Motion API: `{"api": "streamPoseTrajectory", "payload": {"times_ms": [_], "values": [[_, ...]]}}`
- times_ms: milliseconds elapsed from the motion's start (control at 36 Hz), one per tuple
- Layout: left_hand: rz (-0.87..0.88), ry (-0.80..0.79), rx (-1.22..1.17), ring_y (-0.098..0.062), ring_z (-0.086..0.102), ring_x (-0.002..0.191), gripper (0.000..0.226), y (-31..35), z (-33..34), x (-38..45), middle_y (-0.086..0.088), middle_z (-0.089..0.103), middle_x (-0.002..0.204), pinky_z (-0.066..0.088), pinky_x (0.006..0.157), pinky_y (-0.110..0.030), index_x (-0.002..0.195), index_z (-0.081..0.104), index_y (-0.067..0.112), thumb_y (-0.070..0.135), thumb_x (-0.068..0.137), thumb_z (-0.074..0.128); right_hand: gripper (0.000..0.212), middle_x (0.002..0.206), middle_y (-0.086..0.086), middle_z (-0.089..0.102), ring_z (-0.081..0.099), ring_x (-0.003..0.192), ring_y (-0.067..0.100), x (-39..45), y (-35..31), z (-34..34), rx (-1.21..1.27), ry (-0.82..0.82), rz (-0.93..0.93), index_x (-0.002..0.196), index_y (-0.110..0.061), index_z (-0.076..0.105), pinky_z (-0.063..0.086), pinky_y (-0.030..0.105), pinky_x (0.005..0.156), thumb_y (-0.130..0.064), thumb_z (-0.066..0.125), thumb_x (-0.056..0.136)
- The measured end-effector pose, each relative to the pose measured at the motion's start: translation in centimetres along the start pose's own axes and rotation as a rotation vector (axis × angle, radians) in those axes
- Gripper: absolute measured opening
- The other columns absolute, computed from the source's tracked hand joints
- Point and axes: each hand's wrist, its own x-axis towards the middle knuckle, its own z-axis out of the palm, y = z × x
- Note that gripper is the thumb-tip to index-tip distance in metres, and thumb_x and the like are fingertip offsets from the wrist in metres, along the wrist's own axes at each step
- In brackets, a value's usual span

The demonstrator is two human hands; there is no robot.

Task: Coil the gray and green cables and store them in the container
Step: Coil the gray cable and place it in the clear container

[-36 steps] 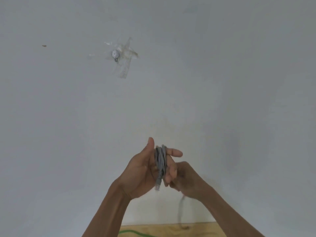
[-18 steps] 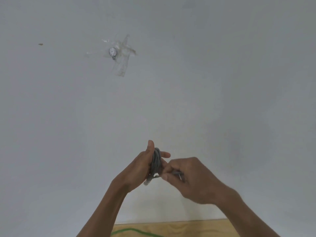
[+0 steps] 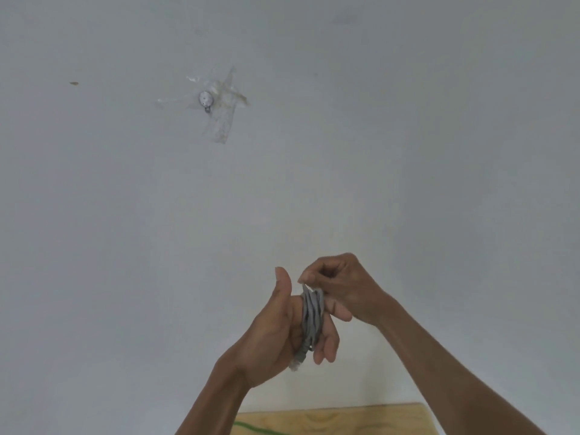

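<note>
The gray cable [image 3: 311, 318] is wound in several loops around the fingers of my left hand [image 3: 282, 334], held up in front of the wall; its thumb points up. One plug end hangs below the palm. My right hand [image 3: 342, 288] is just above and right of the coil, pinching the cable's other end at the top of the loops. A short stretch of the green cable [image 3: 257, 429] lies on the wooden table at the bottom edge. The container is out of view.
A pale wooden table [image 3: 361, 419] shows at the bottom. Behind the hands is a plain white wall with a small metal hook [image 3: 205, 99] stuck on with clear tape, upper left of centre.
My right hand has risen from beside the coil's lower part to its top, carrying the cable end up and over. My left hand stays wrapped in the coil.
</note>
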Motion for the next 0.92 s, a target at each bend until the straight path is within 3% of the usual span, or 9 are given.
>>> {"api": "streamPoseTrajectory", "payload": {"times_ms": [56,111,194,306,472,556,694,806,917], "values": [[0.053,0.015,-0.024,-0.023,0.051,0.062,0.106,0.2,0.2,0.1,-0.013,0.064,0.069,0.044,0.074,-0.033,0.110,0.067,0.000,0.078,0.081,0.002,0.016,0.071,0.013,0.068,0.062,0.062,0.025,-1.3,1.1,1.0,0.154,-0.010,0.035,0.085,-0.003,0.072,0.049,0.033,0.060,-0.012,0.061,0.092],[0.089,0.046,-0.041,-0.026,0.050,0.065,0.105,0.4,0.1,0.4,-0.012,0.064,0.068,0.043,0.077,-0.039,0.112,0.067,-0.002,0.078,0.082,0.005,0.021,0.057,0.003,0.067,0.061,0.049,0.016,-2.7,1.9,2.5,0.282,-0.022,0.087,0.082,-0.016,0.074,0.046,0.023,0.049,-0.020,0.057,0.092],[0.101,0.108,-0.099,-0.026,0.052,0.063,0.103,0.5,-0.5,0.7,-0.014,0.063,0.068,0.042,0.071,-0.039,0.116,0.065,-0.004,0.078,0.082,0.013,0.039,0.045,-0.008,0.052,0.042,0.038,0.009,-4.2,3.3,4.7,0.184,0.066,0.147,0.055,-0.033,0.062,0.031,0.024,0.045,-0.035,0.057,0.093],[0.096,0.192,-0.095,-0.027,0.053,0.064,0.097,0.6,-1.4,0.8,-0.015,0.062,0.068,0.043,0.072,-0.038,0.122,0.064,-0.002,0.075,0.084,0.020,0.055,0.045,-0.007,0.041,0.031,0.038,0.009,-5.2,3.6,5.8,0.068,0.126,0.203,0.052,-0.031,0.054,0.026,0.020,0.042,-0.008,0.046,0.102],[0.091,0.270,-0.099,-0.023,0.053,0.057,0.083,0.7,-1.9,0.6,-0.019,0.057,0.069,0.042,0.061,-0.035,0.125,0.062,-0.003,0.065,0.096,0.023,0.035,0.056,-0.007,0.051,0.040,0.047,0.011,-6.3,2.2,5.9,-0.194,0.038,0.185,0.067,-0.027,0.054,0.034,0.021,0.049,-0.024,0.050,0.101],[0.116,0.352,0.007,-0.021,0.053,0.059,0.074,1.0,-2.3,0.6,-0.016,0.059,0.067,0.046,0.062,-0.029,0.124,0.061,-0.002,0.054,0.098,0.019,0.020,0.055,-0.011,0.057,0.045,0.044,0.002,-7.2,1.0,5.7,-0.318,-0.028,0.161,0.088,-0.025,0.068,0.037,0.014,0.051,-0.028,0.053,0.100],[0.068,0.465,0.228,-0.019,0.055,0.064,0.067,1.5,-3.4,0.3,-0.011,0.066,0.071,0.046,0.057,-0.020,0.121,0.062,0.004,0.051,0.101,0.019,0.027,0.059,-0.006,0.054,0.043,0.049,0.007,-7.5,-1.7,4.7,-0.582,-0.081,0.057,0.089,-0.015,0.068,0.039,0.022,0.053,-0.036,0.053,0.097],[-0.005,0.402,0.460,-0.003,0.054,0.053,0.072,1.2,-2.3,0.0,0.000,0.065,0.068,0.039,0.052,-0.010,0.098,0.068,-0.002,0.045,0.105,0.014,0.018,0.082,-0.018,0.068,0.051,0.061,-0.006,-5.4,-5.5,2.9,-0.934,-0.117,-0.080,0.098,-0.029,0.070,0.043,0.019,0.064,-0.033,0.054,0.092],[0.002,0.322,0.545,-0.006,0.047,0.050,0.084,0.8,-0.8,-0.3,-0.007,0.061,0.061,0.035,0.053,-0.012,0.073,0.066,0.004,0.048,0.103,0.001,0.004,0.073,-0.022,0.065,0.053,0.065,-0.011,-2.5,-7.5,1.3,-0.973,-0.303,-0.096,0.090,-0.031,0.068,0.040,0.021,0.067,-0.033,0.065,0.089]]}}
